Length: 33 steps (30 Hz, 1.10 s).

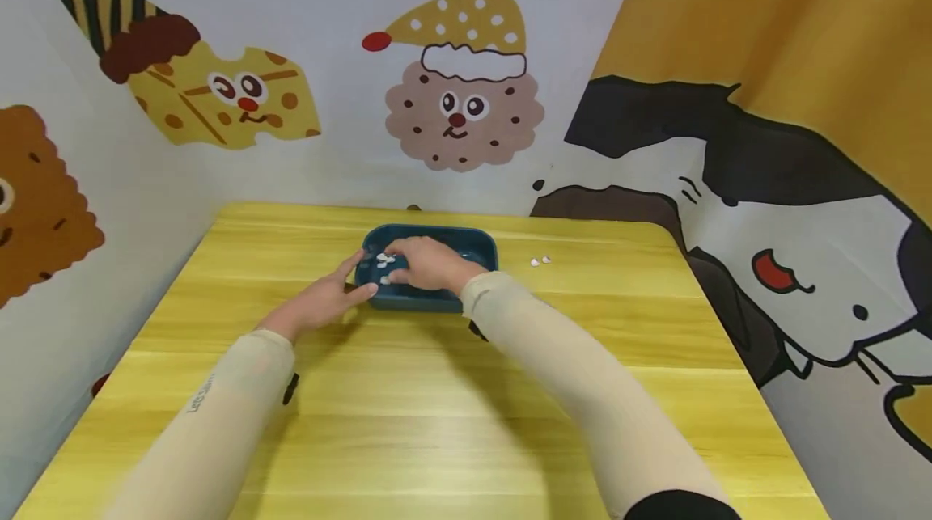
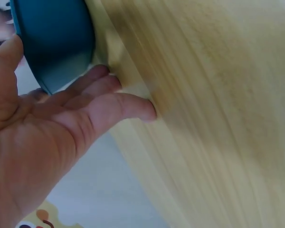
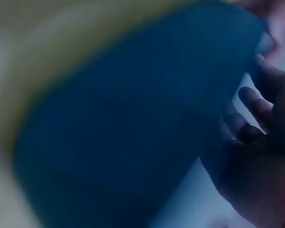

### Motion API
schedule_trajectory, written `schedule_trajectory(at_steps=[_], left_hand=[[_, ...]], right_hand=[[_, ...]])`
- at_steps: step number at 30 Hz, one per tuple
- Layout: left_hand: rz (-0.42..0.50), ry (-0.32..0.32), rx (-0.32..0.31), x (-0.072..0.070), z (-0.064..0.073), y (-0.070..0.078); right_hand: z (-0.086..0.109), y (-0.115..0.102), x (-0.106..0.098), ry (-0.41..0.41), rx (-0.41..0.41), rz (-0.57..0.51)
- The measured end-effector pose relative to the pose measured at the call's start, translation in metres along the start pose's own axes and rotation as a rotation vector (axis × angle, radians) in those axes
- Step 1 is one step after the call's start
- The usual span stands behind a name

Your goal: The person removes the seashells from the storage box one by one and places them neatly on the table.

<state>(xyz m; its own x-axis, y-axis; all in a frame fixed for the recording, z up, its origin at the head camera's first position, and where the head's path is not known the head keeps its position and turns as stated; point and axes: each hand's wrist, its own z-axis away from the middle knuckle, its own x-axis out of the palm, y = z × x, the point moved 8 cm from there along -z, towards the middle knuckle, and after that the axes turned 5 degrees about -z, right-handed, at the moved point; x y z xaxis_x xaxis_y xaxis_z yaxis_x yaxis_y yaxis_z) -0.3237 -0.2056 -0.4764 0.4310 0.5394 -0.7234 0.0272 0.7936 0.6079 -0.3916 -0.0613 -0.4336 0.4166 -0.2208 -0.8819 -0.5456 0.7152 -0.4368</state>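
Note:
A dark blue rectangular tub [image 1: 418,301] stands near the back of the table. Several small white pieces [image 1: 382,261], too small to name, lie at its left end. My left hand [image 1: 320,306] reaches to that end, thumb at the front corner and index finger by the left rim. Its other fingers [image 2: 99,88] extend beside the tub's outer wall in the left wrist view. My right hand [image 1: 431,263] reaches over the tub from the right, palm down. Thumb and fingers are apart around the white pieces. The right wrist view is dark and blurred, showing the tub wall [image 3: 133,109] beside my fingers.
Two small white pieces [image 1: 540,261] lie on the yellow wood-grain table [image 1: 408,423], right of the tub. A cloth with cartoon prints [image 1: 466,116] hangs behind the table's back edge and along both sides.

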Motion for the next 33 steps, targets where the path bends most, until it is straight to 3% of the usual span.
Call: schedule_trajectory(at_steps=[3, 5, 7, 11, 14, 25, 33], left_hand=[[0.041, -0.007, -0.011, -0.003, 0.006, -0.003], [0.051, -0.008, -0.007, 0.001, -0.001, 0.001], [0.052, -0.001, -0.016, 0.002, -0.004, 0.002], [0.05, 0.013, -0.045, 0.0, -0.004, -0.003], [0.056, 0.009, -0.048, 0.0, -0.003, -0.004], [0.048, -0.004, -0.046, 0.0, -0.004, -0.008], [0.045, -0.003, -0.042, 0.0, -0.007, -0.007]], right_hand=[[-0.031, -0.013, 0.036, -0.09, 0.042, 0.081], [-0.038, -0.008, 0.046, -0.088, 0.054, 0.107], [-0.043, -0.008, 0.05, -0.069, 0.015, 0.131], [-0.047, -0.017, 0.053, -0.052, -0.098, 0.161], [-0.047, -0.018, 0.053, -0.046, -0.125, 0.188], [-0.041, -0.009, 0.049, -0.084, -0.069, 0.201], [-0.038, 0.0, 0.043, -0.002, -0.047, 0.175]])
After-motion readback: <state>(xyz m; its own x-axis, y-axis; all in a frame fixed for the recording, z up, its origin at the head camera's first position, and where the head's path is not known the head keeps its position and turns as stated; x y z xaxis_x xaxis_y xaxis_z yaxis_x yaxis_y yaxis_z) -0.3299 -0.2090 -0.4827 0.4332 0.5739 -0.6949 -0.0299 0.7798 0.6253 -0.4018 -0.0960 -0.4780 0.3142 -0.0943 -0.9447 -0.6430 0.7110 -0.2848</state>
